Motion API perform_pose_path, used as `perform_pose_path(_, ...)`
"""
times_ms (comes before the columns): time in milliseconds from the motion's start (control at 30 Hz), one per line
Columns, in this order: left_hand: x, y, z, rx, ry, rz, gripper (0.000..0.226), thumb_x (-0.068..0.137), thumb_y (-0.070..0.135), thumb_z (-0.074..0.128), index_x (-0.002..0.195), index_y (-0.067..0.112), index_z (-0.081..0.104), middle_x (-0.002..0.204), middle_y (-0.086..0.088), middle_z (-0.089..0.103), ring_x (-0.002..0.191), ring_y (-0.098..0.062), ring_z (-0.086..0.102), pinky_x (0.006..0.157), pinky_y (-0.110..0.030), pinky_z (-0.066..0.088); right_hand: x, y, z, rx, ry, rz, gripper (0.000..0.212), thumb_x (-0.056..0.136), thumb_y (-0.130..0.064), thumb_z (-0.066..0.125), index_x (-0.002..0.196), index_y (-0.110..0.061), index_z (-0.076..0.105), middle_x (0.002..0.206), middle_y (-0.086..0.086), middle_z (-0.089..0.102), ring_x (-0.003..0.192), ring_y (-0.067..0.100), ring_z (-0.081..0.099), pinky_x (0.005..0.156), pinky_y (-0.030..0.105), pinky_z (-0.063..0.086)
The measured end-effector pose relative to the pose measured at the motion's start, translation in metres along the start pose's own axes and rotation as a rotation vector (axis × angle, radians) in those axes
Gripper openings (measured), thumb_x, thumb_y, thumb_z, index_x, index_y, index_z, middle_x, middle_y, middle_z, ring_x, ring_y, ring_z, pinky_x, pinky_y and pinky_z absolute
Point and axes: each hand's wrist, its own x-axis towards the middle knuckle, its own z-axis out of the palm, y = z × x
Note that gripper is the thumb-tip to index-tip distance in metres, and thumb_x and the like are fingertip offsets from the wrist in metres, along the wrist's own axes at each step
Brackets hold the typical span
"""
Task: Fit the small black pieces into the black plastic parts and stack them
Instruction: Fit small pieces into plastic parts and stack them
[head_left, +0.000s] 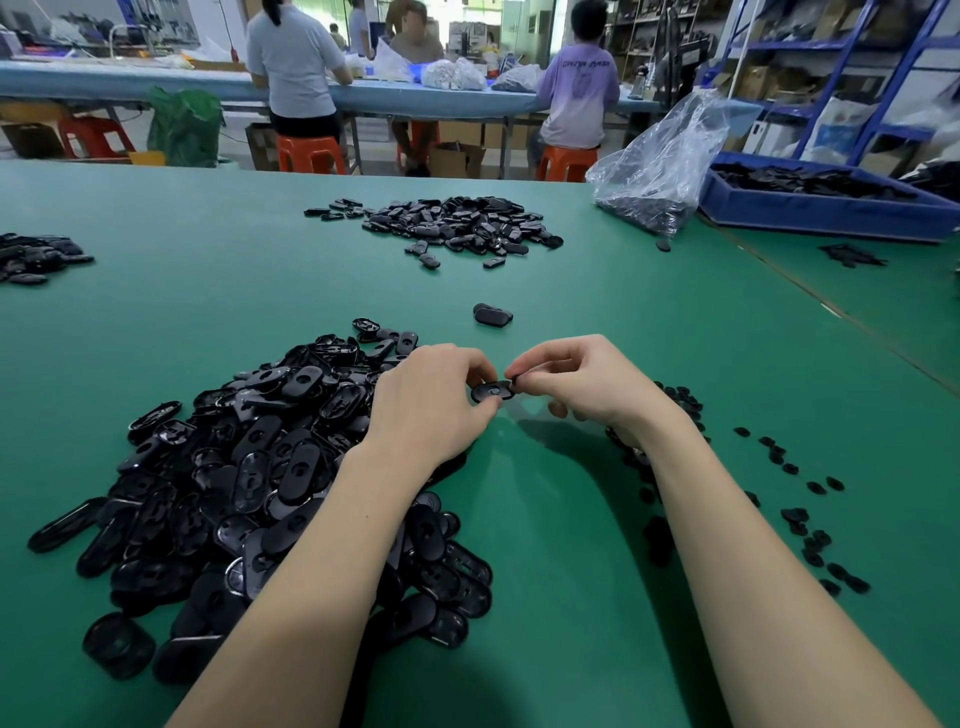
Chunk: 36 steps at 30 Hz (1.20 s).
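Note:
Above the green table, my left hand pinches one oval black plastic part by its left end. My right hand pinches a small black piece against the part's right end. A big heap of the oval black parts lies under my left forearm. Loose small black pieces are scattered to the right of my right forearm. A short stack of fitted parts sits just beyond my hands.
A second heap of black parts lies farther back, another at the left edge. A clear plastic bag and a blue bin of parts stand at the back right. People work at a far blue table.

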Motion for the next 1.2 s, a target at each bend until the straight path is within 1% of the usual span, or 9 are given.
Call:
perform_pose_path(67,0.000,0.000,0.000,0.011,0.001,0.000,0.019,0.085,0.046,0.068,0.103,0.038,0.070,0.101,0.015,0.067,0.102,-0.011,0.060,0.074,-0.028,0.043,0.000,-0.002,-0.001,-0.024,0.008,0.040,0.008,0.088,-0.011,0.069,0.087,-0.019,0.073,0.088,0.002,0.079,0.044,0.009,0.048,0.042,0.015,0.033)
perform_pose_path(167,0.000,0.000,0.001,0.020,0.022,-0.004,0.020,0.085,0.046,0.068,0.103,0.037,0.070,0.101,0.014,0.068,0.102,-0.011,0.061,0.074,-0.028,0.042,0.002,-0.003,-0.002,-0.007,0.026,0.086,0.007,0.088,-0.015,0.071,0.085,-0.021,0.070,0.080,-0.009,0.077,0.045,0.010,0.050,0.040,0.016,0.028)
perform_pose_path(267,0.001,0.002,0.002,0.021,0.042,-0.013,0.019,0.083,0.046,0.067,0.101,0.038,0.071,0.100,0.015,0.069,0.101,-0.012,0.062,0.072,-0.028,0.041,0.004,-0.003,-0.001,-0.007,0.060,0.102,0.009,0.085,-0.017,0.076,0.078,-0.024,0.076,0.069,-0.007,0.062,0.053,0.010,0.041,0.040,0.015,0.026)
perform_pose_path(467,0.001,0.006,0.001,0.052,0.110,-0.003,0.019,0.078,0.046,0.066,0.095,0.040,0.073,0.092,0.014,0.069,0.095,-0.011,0.063,0.067,-0.026,0.035,0.005,-0.003,0.003,-0.008,0.059,0.158,0.009,0.078,-0.017,0.082,0.074,-0.024,0.079,0.052,-0.013,0.053,0.044,0.007,0.036,0.038,0.016,0.024)
perform_pose_path(633,-0.001,0.008,0.000,0.114,0.140,0.044,0.017,0.079,0.046,0.063,0.092,0.040,0.073,0.088,0.012,0.066,0.094,-0.011,0.059,0.063,-0.027,0.029,0.008,-0.001,0.009,-0.028,0.098,0.146,0.002,0.077,-0.016,0.080,0.078,-0.018,0.081,0.061,-0.003,0.053,0.046,0.009,0.036,0.038,0.015,0.025)
perform_pose_path(700,-0.001,0.008,-0.001,0.132,0.145,0.059,0.017,0.079,0.046,0.063,0.092,0.040,0.073,0.088,0.012,0.066,0.094,-0.011,0.058,0.062,-0.028,0.030,0.010,0.000,0.012,-0.056,0.109,0.141,0.005,0.076,-0.018,0.081,0.081,-0.018,0.081,0.053,-0.012,0.057,0.038,0.001,0.041,0.036,0.010,0.027)
perform_pose_path(800,-0.001,0.010,-0.001,0.128,0.136,0.083,0.015,0.079,0.044,0.064,0.091,0.039,0.074,0.087,0.011,0.065,0.094,-0.011,0.057,0.064,-0.028,0.033,0.013,0.002,0.012,-0.070,0.125,0.128,0.006,0.075,-0.019,0.083,0.081,-0.019,0.081,0.039,-0.020,0.050,0.033,-0.007,0.042,0.034,0.006,0.025)
perform_pose_path(1067,0.000,0.010,-0.001,0.117,0.118,0.094,0.015,0.080,0.044,0.066,0.092,0.037,0.074,0.088,0.011,0.066,0.096,-0.011,0.056,0.066,-0.027,0.036,0.014,0.002,0.010,-0.071,0.136,0.130,0.022,0.064,-0.029,0.091,0.079,-0.022,0.077,0.036,-0.022,0.045,0.033,-0.005,0.041,0.032,0.008,0.023)
perform_pose_path(1200,-0.001,0.010,-0.001,0.113,0.098,0.104,0.017,0.081,0.044,0.066,0.096,0.037,0.073,0.090,0.012,0.067,0.095,-0.011,0.054,0.067,-0.028,0.036,0.012,0.005,0.007,-0.042,0.096,0.146,0.020,0.072,-0.026,0.091,0.087,-0.020,0.078,0.036,-0.020,0.043,0.032,-0.003,0.039,0.033,0.008,0.022)
